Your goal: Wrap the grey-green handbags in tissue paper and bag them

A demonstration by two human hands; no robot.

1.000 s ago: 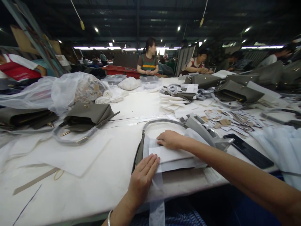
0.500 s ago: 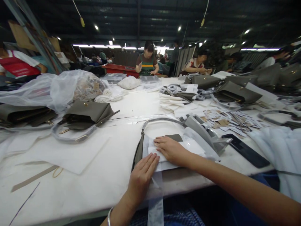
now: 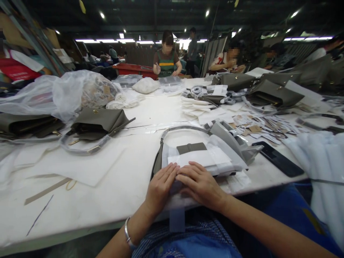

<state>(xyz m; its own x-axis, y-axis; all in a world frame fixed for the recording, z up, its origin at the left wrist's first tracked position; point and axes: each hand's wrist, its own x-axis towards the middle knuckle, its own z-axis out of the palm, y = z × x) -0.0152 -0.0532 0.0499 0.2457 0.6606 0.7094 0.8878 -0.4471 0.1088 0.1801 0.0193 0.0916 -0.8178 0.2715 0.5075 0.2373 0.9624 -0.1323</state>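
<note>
An olive handbag lies on its side before me, its wrapped handle arching away on the far side. White wrapping sheet covers much of the bag, and a small olive strap piece shows above it. Both hands rest along the bag's near edge with fingers stretched out: my left hand on its left part, my right hand close beside it, fingertips nearly meeting. Under them, a translucent strip hangs over the table edge. Behind the bag's right end stands a grey tape dispenser.
A black phone lies to the right, near white padded rolls. Paper tags are scattered beyond. On the left are another olive handbag, plastic bags and loose sheets. A co-worker stands across the table.
My right hand has moved nearer from the top of the white sheet to the bag's near edge, uncovering the strap piece. My left hand has shifted slightly. The view has tilted down.
</note>
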